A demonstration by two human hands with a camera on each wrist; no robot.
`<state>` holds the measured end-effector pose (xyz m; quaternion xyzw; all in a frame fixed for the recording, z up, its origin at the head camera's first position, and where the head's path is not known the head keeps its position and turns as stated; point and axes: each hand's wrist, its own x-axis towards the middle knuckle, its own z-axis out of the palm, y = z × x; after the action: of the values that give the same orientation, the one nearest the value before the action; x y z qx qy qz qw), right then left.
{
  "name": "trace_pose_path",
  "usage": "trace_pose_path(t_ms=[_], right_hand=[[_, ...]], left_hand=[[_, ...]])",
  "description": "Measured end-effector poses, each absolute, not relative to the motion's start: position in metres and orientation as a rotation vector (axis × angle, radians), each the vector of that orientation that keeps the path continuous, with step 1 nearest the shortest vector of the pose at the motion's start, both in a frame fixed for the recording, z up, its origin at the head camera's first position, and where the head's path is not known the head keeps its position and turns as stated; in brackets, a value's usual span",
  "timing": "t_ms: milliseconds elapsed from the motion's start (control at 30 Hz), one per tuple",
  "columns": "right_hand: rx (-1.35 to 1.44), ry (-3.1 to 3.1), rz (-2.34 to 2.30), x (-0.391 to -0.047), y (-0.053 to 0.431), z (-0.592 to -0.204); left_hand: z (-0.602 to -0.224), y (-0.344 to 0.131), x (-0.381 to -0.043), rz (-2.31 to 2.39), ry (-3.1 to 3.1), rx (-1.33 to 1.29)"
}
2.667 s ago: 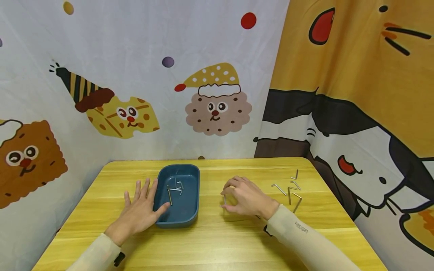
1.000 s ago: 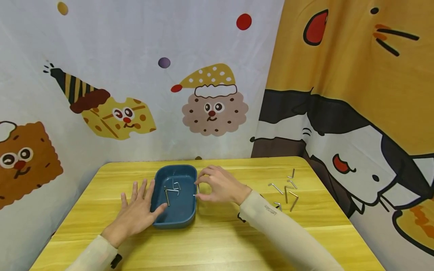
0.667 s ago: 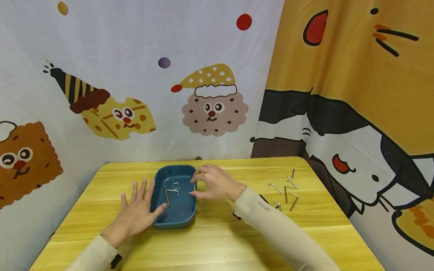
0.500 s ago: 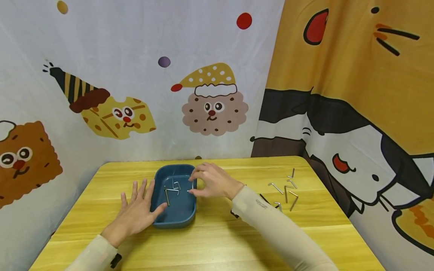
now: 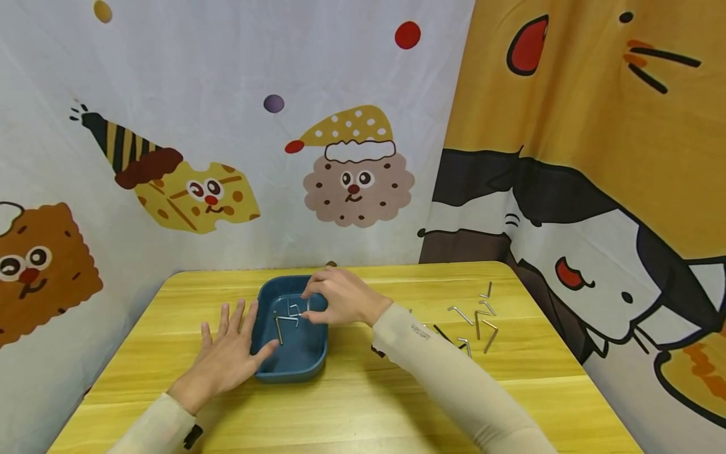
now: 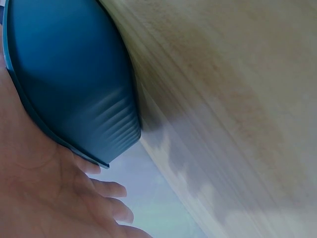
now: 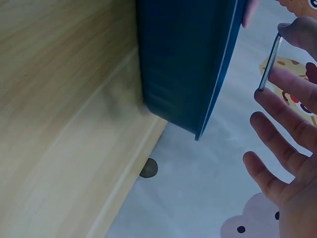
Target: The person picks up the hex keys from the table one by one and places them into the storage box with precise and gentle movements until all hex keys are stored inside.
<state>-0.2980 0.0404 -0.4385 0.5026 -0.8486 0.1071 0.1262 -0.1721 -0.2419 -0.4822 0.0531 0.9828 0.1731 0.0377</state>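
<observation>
A silver hex key [image 7: 270, 62] is pinched between the thumb and fingers of my right hand [image 5: 343, 296], over the right part of a dark blue tray [image 5: 300, 372]. Inside the tray lie several hex keys, among them a brass-toned one [image 5: 278, 330]. My left hand [image 5: 227, 353], fingers spread and straight, rests against the tray's left side with the thumb over the rim. In the left wrist view, the palm [image 6: 44, 188] touches the tray wall [image 6: 74, 64].
On the right of the wooden table [image 5: 363, 410] several loose hex keys lie scattered, including a silver one [image 5: 461, 315], a brass one [image 5: 491, 337] and a black one [image 5: 443, 334]. A printed curtain [image 5: 363, 75] hangs behind the table.
My right hand has carried the hex key leftward from the table, across the tray's right rim and over its inside. My left hand has stayed at the tray's left side.
</observation>
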Motion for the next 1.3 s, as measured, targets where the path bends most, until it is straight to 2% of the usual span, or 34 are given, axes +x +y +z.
trace_pose_path(t_ms=[1300], right_hand=[[1.453, -2.853, 0.124, -0.297, -0.039, -0.424]], left_hand=[[-0.484, -0.245, -0.172, 0.544, 3.001, 0.193]])
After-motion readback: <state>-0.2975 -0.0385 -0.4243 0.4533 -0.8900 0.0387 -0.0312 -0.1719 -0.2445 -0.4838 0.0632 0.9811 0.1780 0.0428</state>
